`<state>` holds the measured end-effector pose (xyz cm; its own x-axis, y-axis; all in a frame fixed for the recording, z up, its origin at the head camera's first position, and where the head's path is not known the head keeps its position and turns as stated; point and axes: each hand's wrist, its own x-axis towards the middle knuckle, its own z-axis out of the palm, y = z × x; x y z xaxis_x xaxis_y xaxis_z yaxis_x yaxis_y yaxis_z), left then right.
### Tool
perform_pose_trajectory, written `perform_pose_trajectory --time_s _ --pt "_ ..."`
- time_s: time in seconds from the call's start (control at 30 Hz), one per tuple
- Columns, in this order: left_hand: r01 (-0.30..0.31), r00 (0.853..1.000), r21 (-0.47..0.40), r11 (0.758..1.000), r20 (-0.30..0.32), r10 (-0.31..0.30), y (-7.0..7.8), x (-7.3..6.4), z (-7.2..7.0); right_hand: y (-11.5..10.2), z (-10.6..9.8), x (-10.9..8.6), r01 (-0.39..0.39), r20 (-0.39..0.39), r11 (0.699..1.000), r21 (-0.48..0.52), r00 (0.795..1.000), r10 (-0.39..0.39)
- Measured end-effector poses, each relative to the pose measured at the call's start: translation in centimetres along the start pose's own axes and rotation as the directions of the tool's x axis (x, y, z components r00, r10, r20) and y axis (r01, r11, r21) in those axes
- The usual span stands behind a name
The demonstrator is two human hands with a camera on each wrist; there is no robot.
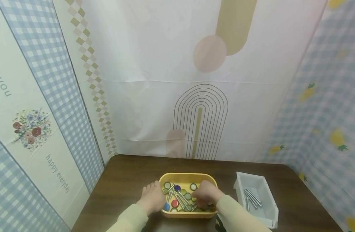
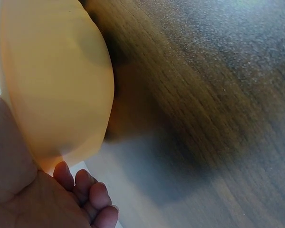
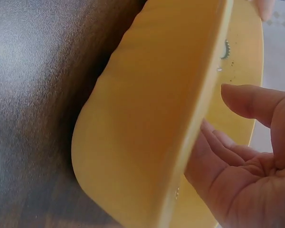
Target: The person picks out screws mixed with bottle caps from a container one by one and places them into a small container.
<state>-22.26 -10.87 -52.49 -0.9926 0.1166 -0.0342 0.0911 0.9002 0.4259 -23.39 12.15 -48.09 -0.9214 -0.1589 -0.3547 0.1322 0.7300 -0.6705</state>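
A yellow plastic tub [image 1: 189, 215] stands near the front of the table, holding bolts or long nails [image 1: 181, 200] and bottle caps, among them a red cap [image 1: 175, 203] and a blue cap [image 1: 166, 207]. My left hand [image 1: 154, 197] grips the tub's left end; in the left wrist view its fingers [image 2: 99, 194] curl against the outer wall. My right hand [image 1: 206, 194] reaches over the rim into the tub's right part. In the right wrist view its thumb [image 3: 249, 100] stands apart from the fingers, with nothing visible between them; the fingertips are partly hidden by the rim.
To the right of the tub lies a white tray [image 1: 269, 196] with several metal bolts or nails [image 1: 253, 198] in it. Both stand on a dark wooden table [image 1: 122, 174]. Printed cloth curtains [image 1: 142, 106] hang behind the table and along both sides.
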Motion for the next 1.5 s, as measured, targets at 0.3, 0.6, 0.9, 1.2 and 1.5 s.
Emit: perform_pose_trajectory --time_s 0.3,0.6,0.9,1.2,1.5 --pt "-0.008 1.0 0.009 1.0 -0.004 0.008 0.2 0.0 0.0 0.1 0.7 0.4 0.042 -0.044 0.998 -0.046 0.998 -0.044" --pt "-0.005 1.0 0.018 1.0 -0.002 0.005 0.0 0.0 0.1 0.3 1.5 1.3 0.04 -0.192 0.994 -0.105 0.98 -0.06" --pt "-0.001 1.0 0.016 1.0 0.003 0.001 0.0 0.0 0.0 -0.3 2.4 1.8 0.062 -0.242 0.983 -0.17 0.965 -0.103" --pt "-0.007 1.0 0.032 0.999 -0.012 0.007 0.1 0.0 0.0 -0.4 2.5 2.2 0.045 -0.216 0.978 -0.203 0.972 -0.09" --pt "0.004 1.0 0.034 0.999 -0.001 -0.004 0.1 0.1 0.1 0.1 2.2 2.2 0.056 -0.19 0.984 -0.166 0.978 -0.087"
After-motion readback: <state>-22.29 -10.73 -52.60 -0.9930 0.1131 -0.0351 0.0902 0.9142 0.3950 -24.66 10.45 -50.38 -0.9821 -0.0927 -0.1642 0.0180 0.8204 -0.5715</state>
